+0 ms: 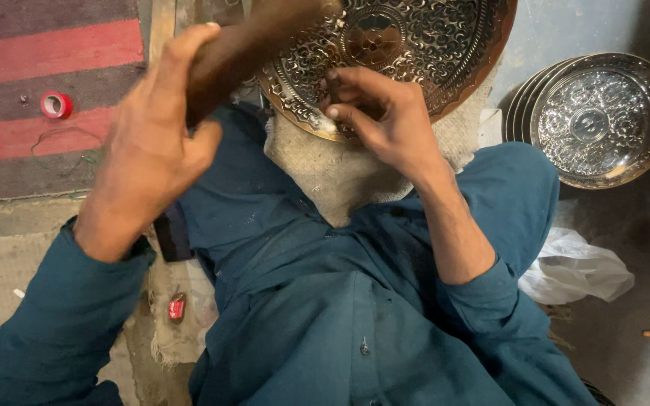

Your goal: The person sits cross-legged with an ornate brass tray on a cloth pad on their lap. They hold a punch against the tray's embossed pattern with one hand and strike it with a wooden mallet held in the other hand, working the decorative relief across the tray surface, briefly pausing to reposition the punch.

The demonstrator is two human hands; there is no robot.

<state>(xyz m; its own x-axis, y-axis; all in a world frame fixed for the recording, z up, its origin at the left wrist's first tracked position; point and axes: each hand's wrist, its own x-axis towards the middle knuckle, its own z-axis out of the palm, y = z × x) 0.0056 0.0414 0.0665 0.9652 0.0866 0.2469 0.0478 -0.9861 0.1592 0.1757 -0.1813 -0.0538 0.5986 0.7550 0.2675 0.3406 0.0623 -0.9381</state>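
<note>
My left hand (152, 143) grips a thick brown wooden handle (246, 45), raised just left of the round engraved brass plate (430, 45) resting on a beige cloth pad (332, 177) over my lap. My right hand (381, 113) pinches a small tool, barely visible, against the plate's near rim. A stack of silvery engraved plates (596, 116) lies on the floor, well to the right.

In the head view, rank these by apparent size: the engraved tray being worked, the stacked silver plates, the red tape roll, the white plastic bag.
1. Engraved tray, partly cut off by the frame.
2. Stacked silver plates.
3. White plastic bag, partly hidden.
4. Red tape roll.
</note>
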